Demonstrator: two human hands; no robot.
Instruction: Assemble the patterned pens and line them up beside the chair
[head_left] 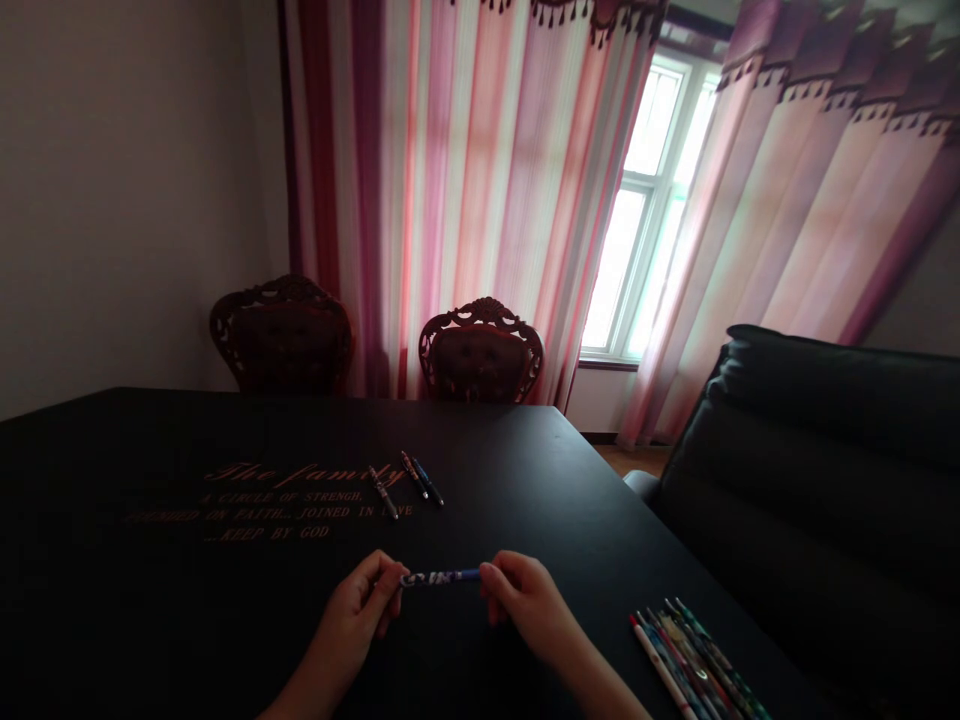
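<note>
We hold a slim, straight pen with a dark-and-white patterned barrel and a blue end (439, 578) level between our two hands, over a black, smooth-topped table (187, 620); that pen is our landmark. At its left end, our left hand (361, 597) pinches the patterned barrel between thumb and bent fingers. At its right end, our right hand (529, 592) has thumb and curled fingers closed on the blue part. Beyond the held pen, slightly to its left, we see a slim grey patterned pen (383, 493), lying slanted over copper-coloured printed lettering (270, 500). Just right of that one, also beyond our landmark, lie a dark pen with a reddish pattern (414, 475) and a dark blue pen (428, 482), close beside each other. Well to the right of the held pen, and nearer us, a row of slender, mixed-colour pens (694, 655) lies side by side.
</note>
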